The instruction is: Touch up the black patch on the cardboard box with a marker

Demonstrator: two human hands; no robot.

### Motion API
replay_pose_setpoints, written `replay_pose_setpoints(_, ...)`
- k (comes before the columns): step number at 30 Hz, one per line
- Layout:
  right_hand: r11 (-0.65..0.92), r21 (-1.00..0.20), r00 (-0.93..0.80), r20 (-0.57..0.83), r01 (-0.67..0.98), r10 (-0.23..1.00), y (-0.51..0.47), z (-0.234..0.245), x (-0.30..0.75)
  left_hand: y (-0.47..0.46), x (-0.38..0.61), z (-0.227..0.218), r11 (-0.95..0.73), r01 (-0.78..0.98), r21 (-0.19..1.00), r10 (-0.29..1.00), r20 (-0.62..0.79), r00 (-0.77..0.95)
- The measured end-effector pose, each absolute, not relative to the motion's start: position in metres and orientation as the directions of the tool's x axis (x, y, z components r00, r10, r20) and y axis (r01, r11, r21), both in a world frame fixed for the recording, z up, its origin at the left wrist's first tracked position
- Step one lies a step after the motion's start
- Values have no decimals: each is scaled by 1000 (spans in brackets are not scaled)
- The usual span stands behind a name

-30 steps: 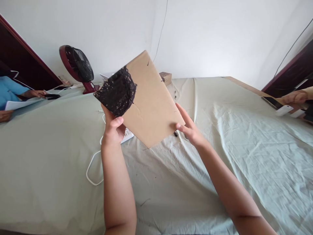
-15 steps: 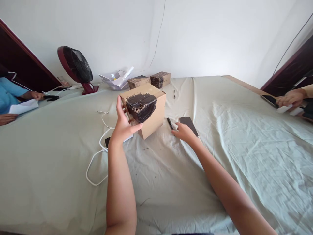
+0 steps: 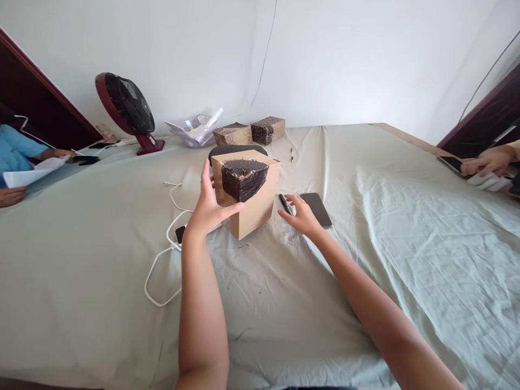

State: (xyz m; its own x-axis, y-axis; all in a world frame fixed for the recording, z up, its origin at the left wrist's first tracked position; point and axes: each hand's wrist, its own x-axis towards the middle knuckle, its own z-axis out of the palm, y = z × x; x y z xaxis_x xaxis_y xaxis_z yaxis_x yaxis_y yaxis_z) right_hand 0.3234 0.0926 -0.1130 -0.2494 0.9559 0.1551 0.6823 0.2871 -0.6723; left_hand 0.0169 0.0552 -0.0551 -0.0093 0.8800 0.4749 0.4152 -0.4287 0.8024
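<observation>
A cardboard box point(image 3: 258, 203) with a patch of black scribbling point(image 3: 244, 176) over one corner stands in front of me. My left hand point(image 3: 209, 211) grips its left side, thumb across the front face and fingers partly hidden behind. To the right of the box, my right hand point(image 3: 298, 214) has its fingers apart and holds nothing. A black marker point(image 3: 285, 202) lies just beyond its fingertips, and a dark phone point(image 3: 318, 208) lies beside it on the cloth. Behind the box a dark rounded edge point(image 3: 215, 151) shows; its kind is hidden.
A white cable point(image 3: 156, 265) and a small black-faced device point(image 3: 180, 234) lie left of my left wrist. At the back are a fan point(image 3: 125, 105), a plastic basket point(image 3: 195, 142) and two scribbled boxes point(image 3: 274, 130). Other people's hands point(image 3: 489, 162) are at both sides.
The box has turned and come slightly right and nearer, with my left hand still on it. A dark rounded edge now shows behind it. My right hand has shifted slightly, its fingers spread.
</observation>
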Motion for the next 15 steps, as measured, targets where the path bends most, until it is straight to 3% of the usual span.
replay_pose_setpoints(2, 325, -756, -311, 168, 568, 935, 94, -111, 327, 56, 16, -54, -385, 351, 853, 908, 419, -22)
replay_pose_setpoints(5, 332, -914, -447, 202, 235, 871, 92, -105, 332, 60, 14, -54, -396, 234, 888, 912, 411, -16)
replay_pose_setpoints(8, 258, -962, -559, 260, -85, 787, 87, -98, 334, 62, 15, -53, -441, 131, 888, 897, 442, 25)
replay_pose_setpoints(10, 145, -970, -577, 233, -195, 783, 83, -94, 333, 60, 19, -47, -417, 96, 904, 909, 415, 42)
replay_pose_setpoints(15, -303, -919, -622, -86, -251, 778, 78, -76, 333, 35, 38, -18, -205, 207, 956, 977, 212, -11)
